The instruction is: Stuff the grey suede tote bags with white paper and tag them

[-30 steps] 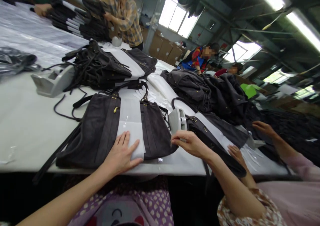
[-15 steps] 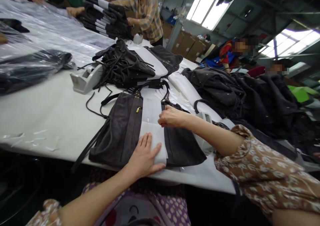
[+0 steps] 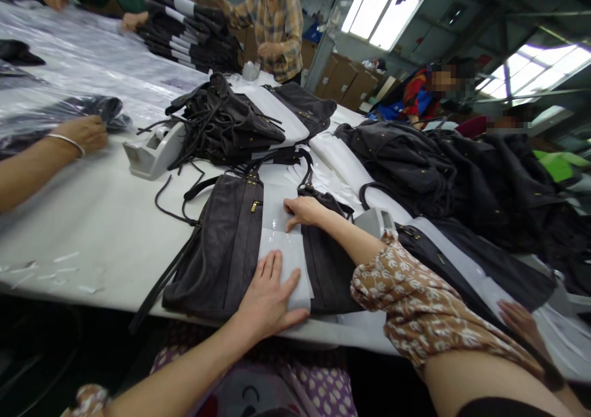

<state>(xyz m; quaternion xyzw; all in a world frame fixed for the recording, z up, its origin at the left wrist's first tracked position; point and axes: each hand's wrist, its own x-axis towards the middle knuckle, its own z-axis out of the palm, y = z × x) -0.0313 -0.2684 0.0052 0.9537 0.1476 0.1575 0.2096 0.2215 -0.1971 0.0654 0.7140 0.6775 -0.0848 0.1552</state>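
A dark grey bag [image 3: 212, 244] lies flat at the table's front edge, its handles toward the far side. Around its middle runs a white paper band [image 3: 277, 210] with shiny clear tape on it. My left hand [image 3: 270, 294] rests palm down on the band's near part, fingers spread. On the band's upper part is my right hand [image 3: 305, 212], thumb and forefinger apart, fingertips touching the paper near the tape; nothing shows between them. A grey tape dispenser [image 3: 376, 222] stands just right of the bag, partly behind my right forearm.
Another tape dispenser [image 3: 154, 152] stands at the left beside piled grey bags [image 3: 226, 118]. More bags [image 3: 406, 164] lie at the right. Other people's hands reach in at the left [image 3: 80, 135] and lower right [image 3: 521, 321]. Paper scraps [image 3: 64, 269] lie front left.
My right hand has moved slightly left over the band, its thumb and forefinger now parted. My left hand stays in place. Another person's hand has appeared at the left, and one at the lower right.
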